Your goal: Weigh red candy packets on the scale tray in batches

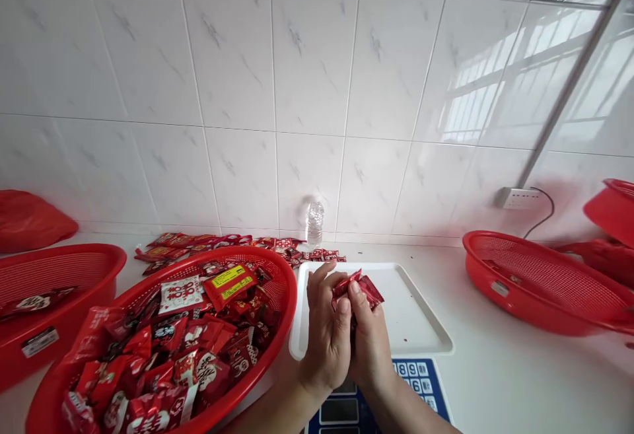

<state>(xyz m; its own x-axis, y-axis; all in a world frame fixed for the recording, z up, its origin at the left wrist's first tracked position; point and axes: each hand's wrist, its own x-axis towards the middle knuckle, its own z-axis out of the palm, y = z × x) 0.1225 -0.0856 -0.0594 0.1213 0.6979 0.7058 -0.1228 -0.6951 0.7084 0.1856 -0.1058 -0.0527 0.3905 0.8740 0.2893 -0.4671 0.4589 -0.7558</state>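
My left hand [327, 335] and my right hand [369, 338] are cupped together, fingers closed around a few small red snack packets [369, 289]. Shiny red corners stick out between the thumbs and fingers; the rest of the packets is hidden by my palms. Both hands are above the near edge of a white tray [411, 308]. Under my wrists lies a blue scale keypad [421, 381] with dark display windows, partly covered by my forearms. Left of my hands stands a red oval basket [290, 289] heaped with red snack packets [183, 335].
Another red basket [111, 262] stands far left beside a red bag [34, 219]. At right are a red basket [475, 289] and a red container [611, 213]. A clear bottle [314, 222] and rows of packets [173, 242] lie along the tiled wall, which carries a socket strip [520, 197].
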